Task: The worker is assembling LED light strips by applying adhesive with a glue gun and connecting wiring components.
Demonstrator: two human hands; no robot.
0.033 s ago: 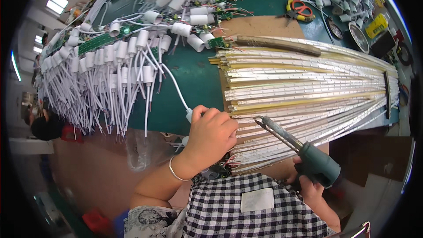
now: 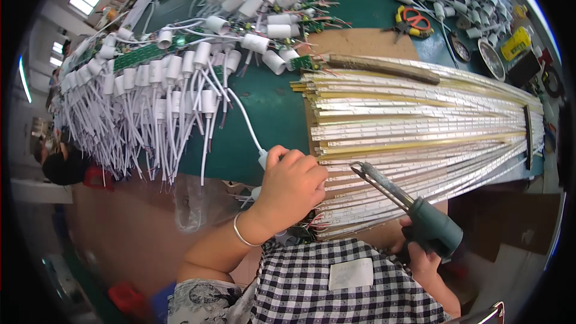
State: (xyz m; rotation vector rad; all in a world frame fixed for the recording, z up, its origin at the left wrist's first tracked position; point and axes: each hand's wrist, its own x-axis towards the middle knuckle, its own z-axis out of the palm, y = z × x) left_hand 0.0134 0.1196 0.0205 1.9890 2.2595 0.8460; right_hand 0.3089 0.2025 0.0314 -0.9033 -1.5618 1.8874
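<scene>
My left hand (image 2: 292, 181) is closed, its fingers curled around a white cylindrical cap (image 2: 263, 158). A white cable (image 2: 245, 115) runs from the cap up toward the pile at the back left. Most of what lies inside the fist is hidden. This hand rests at the left ends of a row of long, narrow LED strips (image 2: 414, 125). In my right hand (image 2: 423, 261) is a dark green soldering gun (image 2: 438, 227), gripped by its body. Its metal tip points up and left, over the strips, a short way right of my left hand.
White caps with cables (image 2: 171, 69) and circuit boards are heaped at the left and back of the green table (image 2: 264, 99). A wooden stick (image 2: 384, 69) lies across the strips. Beyond are red-handled cutters (image 2: 414, 21), a round metal dish (image 2: 491, 60) and a yellow bottle (image 2: 515, 44).
The whole view has shifted slightly, so things appear a little lower and more to the right. Both hands keep the same holds.
</scene>
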